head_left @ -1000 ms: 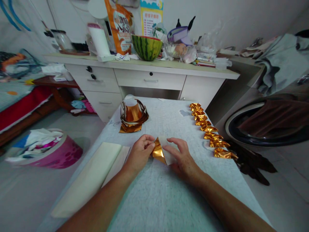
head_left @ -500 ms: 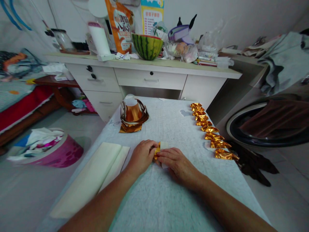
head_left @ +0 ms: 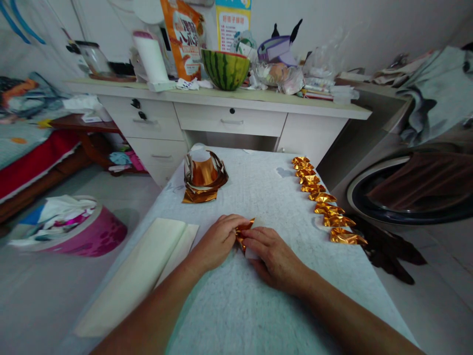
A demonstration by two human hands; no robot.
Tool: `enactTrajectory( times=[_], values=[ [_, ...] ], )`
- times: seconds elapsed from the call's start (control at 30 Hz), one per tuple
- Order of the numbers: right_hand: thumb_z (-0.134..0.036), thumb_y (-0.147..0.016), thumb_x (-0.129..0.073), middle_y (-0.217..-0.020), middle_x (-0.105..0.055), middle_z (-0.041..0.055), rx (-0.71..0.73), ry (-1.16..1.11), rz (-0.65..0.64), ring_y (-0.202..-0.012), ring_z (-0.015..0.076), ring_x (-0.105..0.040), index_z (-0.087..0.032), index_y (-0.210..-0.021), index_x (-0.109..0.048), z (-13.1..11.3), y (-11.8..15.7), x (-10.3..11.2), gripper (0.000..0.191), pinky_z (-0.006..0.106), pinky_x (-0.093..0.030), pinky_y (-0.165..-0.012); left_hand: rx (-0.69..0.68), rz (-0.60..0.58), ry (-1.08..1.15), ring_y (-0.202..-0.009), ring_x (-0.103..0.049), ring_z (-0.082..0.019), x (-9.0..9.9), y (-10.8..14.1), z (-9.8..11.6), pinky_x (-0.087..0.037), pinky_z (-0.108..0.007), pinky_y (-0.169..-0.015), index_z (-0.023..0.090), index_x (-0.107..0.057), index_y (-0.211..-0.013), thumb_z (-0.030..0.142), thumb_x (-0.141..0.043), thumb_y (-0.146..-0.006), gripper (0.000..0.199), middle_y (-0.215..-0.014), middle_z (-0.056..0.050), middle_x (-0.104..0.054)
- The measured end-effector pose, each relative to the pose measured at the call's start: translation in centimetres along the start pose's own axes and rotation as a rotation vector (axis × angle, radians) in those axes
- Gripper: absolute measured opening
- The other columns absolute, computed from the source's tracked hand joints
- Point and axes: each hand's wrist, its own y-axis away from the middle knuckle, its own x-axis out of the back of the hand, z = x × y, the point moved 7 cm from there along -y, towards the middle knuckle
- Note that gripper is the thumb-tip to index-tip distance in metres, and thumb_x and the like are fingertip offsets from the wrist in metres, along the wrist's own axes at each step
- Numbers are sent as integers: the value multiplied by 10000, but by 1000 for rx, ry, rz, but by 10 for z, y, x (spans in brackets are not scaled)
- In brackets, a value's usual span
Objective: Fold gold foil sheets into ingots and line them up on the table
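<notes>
My left hand point(head_left: 220, 240) has its fingers closed on the left side of a small sheet of gold foil paper point(head_left: 248, 226). Pressed on the right part of the same sheet are the bent fingers of my right hand point(head_left: 274, 256). A pale bit of the paper peeks out beneath that hand, and the fingers cover most of the rest. Beyond my left hand stands a curled stack of gold foil sheets point(head_left: 204, 172). Several folded gold foil pieces point(head_left: 330, 209) lie in a row along the table's right edge. A folded cream-coloured paper point(head_left: 136, 271) rests left of my left forearm.
A cloth covers the table point(head_left: 254, 182). Behind it, a white desk point(head_left: 229, 113) carries a watermelon half point(head_left: 226, 70), an orange snack bag point(head_left: 185, 42) and bags. A pink bin point(head_left: 92, 229) stands left; a washing machine point(head_left: 380, 182) is close on the right.
The paper between my hands has turned or folded over: its pale upper part no longer shows, and a pointed gold tip does. Both hands stay almost in place.
</notes>
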Motion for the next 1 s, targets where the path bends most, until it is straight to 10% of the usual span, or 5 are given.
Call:
enactTrajectory(
  times=[0.67, 1.0],
  values=[
    [23, -574, -443, -1242, -562, 94, -93, -204, 68, -1166, 214, -506, -210, -1073, -470, 12, 8, 4, 551, 396, -404, -985, 53, 12, -170, -1129, -476, -224, -10, 2, -6, -375, -408, -1011, 256, -584, -1165, 105, -533, -799, 400, -1179, -22, -620],
    [-99, -802, -582, -1013, -628, 51, -109, -105, -17, -990, 197, -545, -215, -936, -673, 20, 9, 13, 199, 374, -399, -905, -36, -2, -336, -1072, -481, -231, -12, 3, -2, -420, -402, -956, 245, -597, -1145, 113, -570, -822, 350, -1152, -39, -585]
  ],
)
